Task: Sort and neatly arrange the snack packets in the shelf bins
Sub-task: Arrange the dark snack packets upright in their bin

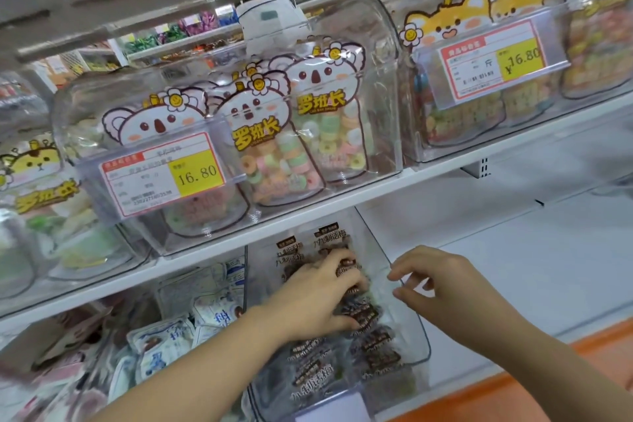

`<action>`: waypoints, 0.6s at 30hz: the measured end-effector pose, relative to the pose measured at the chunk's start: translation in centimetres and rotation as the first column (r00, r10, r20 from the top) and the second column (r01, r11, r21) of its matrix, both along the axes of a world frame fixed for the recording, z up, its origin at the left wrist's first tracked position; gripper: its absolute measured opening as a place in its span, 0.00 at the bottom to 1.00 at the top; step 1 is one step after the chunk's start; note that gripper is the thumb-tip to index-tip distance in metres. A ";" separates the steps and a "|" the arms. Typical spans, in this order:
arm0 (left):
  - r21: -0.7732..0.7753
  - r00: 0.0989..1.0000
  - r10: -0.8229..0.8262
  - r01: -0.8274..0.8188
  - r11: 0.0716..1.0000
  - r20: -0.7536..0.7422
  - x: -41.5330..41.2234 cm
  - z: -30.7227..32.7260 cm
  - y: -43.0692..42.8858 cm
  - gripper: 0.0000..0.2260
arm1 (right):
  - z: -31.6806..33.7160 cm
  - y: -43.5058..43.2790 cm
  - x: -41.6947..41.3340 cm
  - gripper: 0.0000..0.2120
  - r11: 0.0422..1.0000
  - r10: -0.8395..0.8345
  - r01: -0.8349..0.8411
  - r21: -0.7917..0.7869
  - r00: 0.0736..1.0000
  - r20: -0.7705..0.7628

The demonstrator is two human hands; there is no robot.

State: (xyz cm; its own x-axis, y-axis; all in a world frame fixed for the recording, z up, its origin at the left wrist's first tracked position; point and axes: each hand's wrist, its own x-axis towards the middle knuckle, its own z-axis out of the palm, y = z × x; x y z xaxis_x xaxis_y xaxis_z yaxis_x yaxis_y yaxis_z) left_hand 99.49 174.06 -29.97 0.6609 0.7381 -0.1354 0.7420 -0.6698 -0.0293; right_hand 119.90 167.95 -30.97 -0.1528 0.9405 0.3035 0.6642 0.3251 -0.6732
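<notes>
Left hand (318, 295) reaches into clear bin (412, 325) on lower shelf, fingers curled, gripping dark snack packets (376, 343); right hand (442, 284) at bin's right wall, fingers loosely bent, contact unclear; white packets (161, 343) crowd neighbouring bin, left; upper shelf edge (308, 217) overhangs close above; bare white shelf (513, 233) lies right; packets brown, jumbled, white-lettered.

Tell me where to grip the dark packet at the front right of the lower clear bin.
Pinch the dark packet by its near edge from above, through the open top. It lies roughly flat on the pile, and the clear bin wall closes its right side, so the top is probably the only way in.
</notes>
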 end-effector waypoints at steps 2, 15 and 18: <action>0.069 1.000 0.012 -0.010 0.998 -0.028 -0.1 -0.1 0.0 0.21 | 0.1 -0.1 -0.3 0.08 1.000 0.010 -0.010 -0.002 0.999 0.036; 0.044 0.998 0.018 -0.016 0.999 -0.055 1.1 -0.7 1.8 0.03 | 0.9 0.7 -1.7 0.12 0.980 -0.069 -0.087 0.176 0.688 0.722; -0.005 0.997 -0.027 0.028 1.000 0.070 0.1 -1.4 2.5 0.03 | 2.1 1.0 -3.3 0.07 0.995 0.010 -0.099 0.032 0.396 0.918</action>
State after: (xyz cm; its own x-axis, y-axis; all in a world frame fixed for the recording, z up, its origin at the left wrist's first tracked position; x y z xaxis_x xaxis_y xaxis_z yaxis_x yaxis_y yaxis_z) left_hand 99.56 176.55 -31.33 0.6891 0.7188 -0.0922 0.7233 -0.6900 0.0264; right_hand 116.56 168.98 -28.83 -0.4303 0.9026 0.0095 0.8455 0.3993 0.3546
